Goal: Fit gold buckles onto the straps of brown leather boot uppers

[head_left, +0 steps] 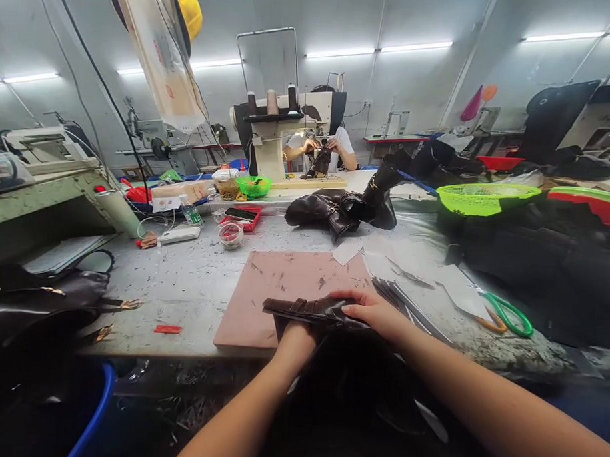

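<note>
A dark brown leather boot upper [308,310] with strap details lies across the near edge of a pinkish board [286,276]. My right hand [370,311] grips its right part, thumb on top and fingers over the far side. My left hand [299,342] reaches in beneath the leather, and its fingers are hidden inside. More dark leather hangs down between my forearms. Just beyond the board, finished-looking dark boots [339,210] with buckles lie in a pile.
Green-handled scissors [511,314], paper pieces and dark strips [408,305] lie at right. A red tray [247,217] holds a phone. Dark leather pieces with buckles [47,297] overhang the left edge above a blue bin [98,409]. Opposite, another person [342,147] works at a sewing machine [276,136].
</note>
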A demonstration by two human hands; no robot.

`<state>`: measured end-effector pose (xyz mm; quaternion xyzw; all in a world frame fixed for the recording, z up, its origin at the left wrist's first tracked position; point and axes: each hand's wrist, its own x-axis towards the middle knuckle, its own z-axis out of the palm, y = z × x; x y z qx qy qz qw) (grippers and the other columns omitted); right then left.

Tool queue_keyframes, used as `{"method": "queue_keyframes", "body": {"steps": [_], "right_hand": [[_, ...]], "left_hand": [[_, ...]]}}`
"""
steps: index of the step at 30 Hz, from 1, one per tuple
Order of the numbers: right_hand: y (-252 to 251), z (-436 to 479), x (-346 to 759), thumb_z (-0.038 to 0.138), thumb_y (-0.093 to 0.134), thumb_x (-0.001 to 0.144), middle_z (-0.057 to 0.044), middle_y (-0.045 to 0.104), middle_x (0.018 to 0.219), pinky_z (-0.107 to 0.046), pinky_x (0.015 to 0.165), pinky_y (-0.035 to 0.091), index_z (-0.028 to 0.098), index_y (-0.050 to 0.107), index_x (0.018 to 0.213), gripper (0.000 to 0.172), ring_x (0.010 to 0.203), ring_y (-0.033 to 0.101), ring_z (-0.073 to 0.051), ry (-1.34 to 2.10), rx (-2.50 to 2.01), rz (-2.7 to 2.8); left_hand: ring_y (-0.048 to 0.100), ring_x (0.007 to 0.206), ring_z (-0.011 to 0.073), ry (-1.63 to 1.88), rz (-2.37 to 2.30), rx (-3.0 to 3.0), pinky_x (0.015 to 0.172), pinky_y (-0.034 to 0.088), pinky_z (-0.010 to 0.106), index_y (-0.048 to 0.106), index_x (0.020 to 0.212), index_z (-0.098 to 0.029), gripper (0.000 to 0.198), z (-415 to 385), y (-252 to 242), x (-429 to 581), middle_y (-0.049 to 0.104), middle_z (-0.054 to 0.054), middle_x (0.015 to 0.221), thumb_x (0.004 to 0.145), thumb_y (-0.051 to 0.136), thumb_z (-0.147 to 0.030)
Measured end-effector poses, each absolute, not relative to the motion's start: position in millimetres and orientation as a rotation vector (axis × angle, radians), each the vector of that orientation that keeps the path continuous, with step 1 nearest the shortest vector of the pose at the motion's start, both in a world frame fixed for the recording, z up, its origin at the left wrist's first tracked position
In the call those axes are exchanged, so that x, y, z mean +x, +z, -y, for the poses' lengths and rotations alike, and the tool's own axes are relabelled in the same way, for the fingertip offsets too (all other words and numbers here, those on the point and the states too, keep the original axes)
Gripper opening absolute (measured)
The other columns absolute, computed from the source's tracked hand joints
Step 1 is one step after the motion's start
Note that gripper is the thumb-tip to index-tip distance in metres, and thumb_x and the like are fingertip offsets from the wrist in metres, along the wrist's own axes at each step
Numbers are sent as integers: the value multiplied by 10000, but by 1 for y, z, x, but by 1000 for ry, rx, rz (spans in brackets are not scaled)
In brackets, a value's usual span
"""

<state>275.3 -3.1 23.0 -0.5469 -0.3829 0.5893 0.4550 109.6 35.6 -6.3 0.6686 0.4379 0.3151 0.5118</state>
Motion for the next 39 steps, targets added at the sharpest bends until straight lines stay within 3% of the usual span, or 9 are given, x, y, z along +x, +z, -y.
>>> {"method": "queue_keyframes", "body": {"steps": [7, 11, 19, 21, 24, 27, 30, 34, 39], "right_hand": [[20, 4, 280, 200, 675, 547, 0, 688, 760, -301, 714, 467, 174, 651, 935, 390, 665, 616, -144, 1456, -1323, 900], [23, 7, 284, 235, 696, 538, -17, 692, 826, -330, 767, 458, 169, 647, 972, 441, 725, 623, -165, 1475, -1349, 982], [55, 30, 276, 328, 608, 687, -48, 673, 936, -326, 743, 490, 188, 559, 1147, 484, 802, 623, -180, 1249, -1292, 1291], [73, 42, 279, 305, 549, 757, -10, 675, 768, -292, 638, 504, 207, 527, 1193, 448, 673, 623, -156, 1017, -1350, 1557], [102, 60, 287, 280, 518, 828, 33, 607, 594, -253, 507, 470, 254, 537, 1181, 355, 476, 548, -121, 254, -1422, 1838], [118, 67, 290, 279, 572, 816, -74, 625, 962, -303, 629, 498, 242, 510, 1187, 378, 707, 607, -175, -495, -1273, 1839], [111, 60, 286, 204, 530, 833, -121, 554, 1162, -363, 744, 481, 200, 565, 1020, 190, 928, 569, -231, -707, -1051, 2147], [83, 50, 279, 151, 451, 863, -57, 638, 1001, -362, 828, 443, 178, 564, 765, 152, 949, 545, -212, -627, -870, 2392], [74, 51, 272, 124, 417, 861, 33, 551, 599, -360, 1016, 322, 204, 552, 675, 243, 711, 539, -136, -570, -756, 2500]], "left_hand": [[637, 820, 270, 822, -1155, 1267, 768, 479, 410, 632, 869, -148, 313, -32, -35, 78, 691, 95, 826, 764, 502, -412], [615, 863, 265, 838, -1126, 1315, 826, 450, 377, 641, 774, -153, 326, -34, -31, 55, 692, 67, 796, 640, 652, -450], [612, 907, 256, 747, -934, 1416, 796, 477, 347, 644, 980, -173, 486, -78, 51, 20, 692, 63, 927, 627, 678, -505], [602, 905, 255, 773, -909, 1834, 787, 474, 325, 655, 939, -165, 456, -87, 99, 22, 686, 60, 933, 666, 629, -530], [600, 865, 197, 793, -651, 2546, 780, 452, 283, 635, 945, -165, 294, -79, 170, 41, 671, 53, 927, 840, 454, -372], [596, 796, 140, 622, -239, 3116, 701, 431, 227, 628, 928, -187, 224, -56, 206, 73, 652, 37, 903, 864, 414, -208], [592, 724, 129, 169, 20, 3335, 591, 397, 214, 638, 829, -210, 176, -47, 194, 98, 651, 14, 800, 829, 474, -144], [588, 701, 143, -194, -42, 3302, 561, 382, 229, 627, 786, -186, 139, -59, 151, 101, 652, 26, 750, 788, 508, -115], [559, 694, 184, 24, -124, 3253, 647, 412, 289, 582, 680, -163, 76, -63, 128, 86, 628, 53, 703, 739, 536, -152]]}}
